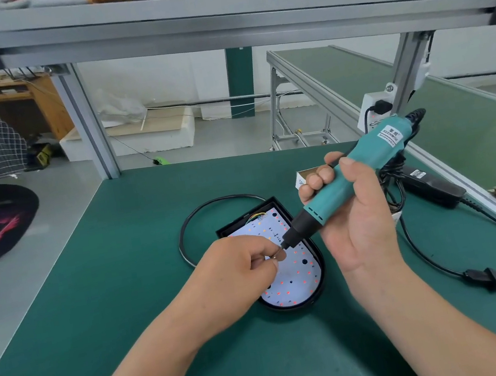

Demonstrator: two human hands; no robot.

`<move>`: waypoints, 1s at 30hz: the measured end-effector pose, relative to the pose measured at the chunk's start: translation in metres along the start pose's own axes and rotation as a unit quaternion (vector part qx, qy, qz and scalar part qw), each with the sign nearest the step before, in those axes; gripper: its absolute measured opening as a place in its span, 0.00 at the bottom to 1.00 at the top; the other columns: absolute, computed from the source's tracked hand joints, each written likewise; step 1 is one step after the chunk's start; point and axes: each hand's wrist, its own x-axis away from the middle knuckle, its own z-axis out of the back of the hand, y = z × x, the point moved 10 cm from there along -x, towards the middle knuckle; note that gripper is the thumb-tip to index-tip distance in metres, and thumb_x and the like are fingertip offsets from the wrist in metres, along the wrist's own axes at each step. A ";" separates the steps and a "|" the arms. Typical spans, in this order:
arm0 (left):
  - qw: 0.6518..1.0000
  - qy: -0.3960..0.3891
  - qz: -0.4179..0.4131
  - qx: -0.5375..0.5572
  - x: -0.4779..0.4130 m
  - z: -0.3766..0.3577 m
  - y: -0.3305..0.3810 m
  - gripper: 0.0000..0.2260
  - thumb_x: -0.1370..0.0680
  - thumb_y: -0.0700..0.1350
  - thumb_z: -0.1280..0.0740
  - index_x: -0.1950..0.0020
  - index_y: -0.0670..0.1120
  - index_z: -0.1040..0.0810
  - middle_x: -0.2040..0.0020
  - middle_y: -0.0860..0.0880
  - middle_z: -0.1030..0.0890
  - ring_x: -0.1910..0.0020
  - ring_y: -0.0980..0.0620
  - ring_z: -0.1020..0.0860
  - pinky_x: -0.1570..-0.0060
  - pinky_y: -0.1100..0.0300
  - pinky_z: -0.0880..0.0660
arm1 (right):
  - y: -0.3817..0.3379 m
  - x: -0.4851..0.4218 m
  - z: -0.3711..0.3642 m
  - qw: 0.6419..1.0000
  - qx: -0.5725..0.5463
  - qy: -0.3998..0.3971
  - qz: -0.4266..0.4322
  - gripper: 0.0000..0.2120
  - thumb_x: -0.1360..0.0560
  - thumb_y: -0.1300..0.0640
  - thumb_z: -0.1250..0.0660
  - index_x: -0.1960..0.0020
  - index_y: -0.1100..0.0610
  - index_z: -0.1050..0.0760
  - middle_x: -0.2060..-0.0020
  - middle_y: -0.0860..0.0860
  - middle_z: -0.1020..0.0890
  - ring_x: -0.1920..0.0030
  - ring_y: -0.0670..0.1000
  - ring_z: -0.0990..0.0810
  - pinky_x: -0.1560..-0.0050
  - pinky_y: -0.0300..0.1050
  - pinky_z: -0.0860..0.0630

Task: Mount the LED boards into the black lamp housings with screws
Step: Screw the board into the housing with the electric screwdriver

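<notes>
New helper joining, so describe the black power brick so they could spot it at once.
On the green mat, look right of the right hand gripping the teal screwdriver. The brick lies near the mat's right edge, beside a coil of black cable. Unlike the black housing, it is a plain slab with a small white label.

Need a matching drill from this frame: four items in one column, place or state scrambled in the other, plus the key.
Column 1
1. electric screwdriver
2. LED board
3. black cable
4. left hand

Column 2
A. looped on the green mat behind the black lamp housing
B. pinches a small screw at the driver tip
C. gripped by the right hand, tip angled down
D. lies inside that housing

Pairs: 1-C, 2-D, 3-A, 4-B
</notes>
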 end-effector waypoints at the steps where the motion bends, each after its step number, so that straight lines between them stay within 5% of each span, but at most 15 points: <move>1: 1.000 -0.002 0.001 0.001 0.000 0.000 0.000 0.11 0.19 0.45 0.34 0.50 0.59 0.15 0.73 0.59 0.28 0.58 0.45 0.16 0.49 0.42 0.18 | 0.000 0.000 0.000 1.000 0.003 0.000 0.001 0.04 0.20 0.57 0.36 0.47 0.58 0.25 0.63 0.51 0.26 0.61 0.51 0.25 0.53 0.46 0.24; 16: 1.000 -0.006 0.016 0.005 0.001 0.000 0.001 0.09 0.18 0.47 0.33 0.47 0.59 0.15 0.72 0.60 0.26 0.56 0.45 0.16 0.47 0.43 0.18 | -0.003 -0.002 0.003 1.000 0.012 0.002 0.012 0.05 0.21 0.58 0.36 0.47 0.58 0.26 0.63 0.51 0.26 0.61 0.51 0.25 0.53 0.46 0.24; 22: 1.000 0.000 0.026 0.003 -0.002 0.000 -0.005 0.06 0.18 0.49 0.31 0.50 0.59 0.15 0.72 0.61 0.27 0.70 0.59 0.29 0.63 0.59 0.28 | -0.003 -0.003 0.000 0.999 0.029 -0.019 0.017 0.05 0.21 0.58 0.36 0.47 0.58 0.25 0.63 0.51 0.26 0.62 0.51 0.25 0.54 0.47 0.23; 30: 0.998 -0.019 0.031 -0.055 0.001 -0.001 0.001 0.06 0.17 0.50 0.32 0.50 0.58 0.16 0.64 0.67 0.22 0.65 0.63 0.25 0.65 0.67 0.32 | 0.001 -0.001 -0.009 0.997 0.050 -0.062 0.004 0.05 0.21 0.59 0.36 0.46 0.58 0.25 0.63 0.52 0.26 0.61 0.53 0.25 0.54 0.47 0.23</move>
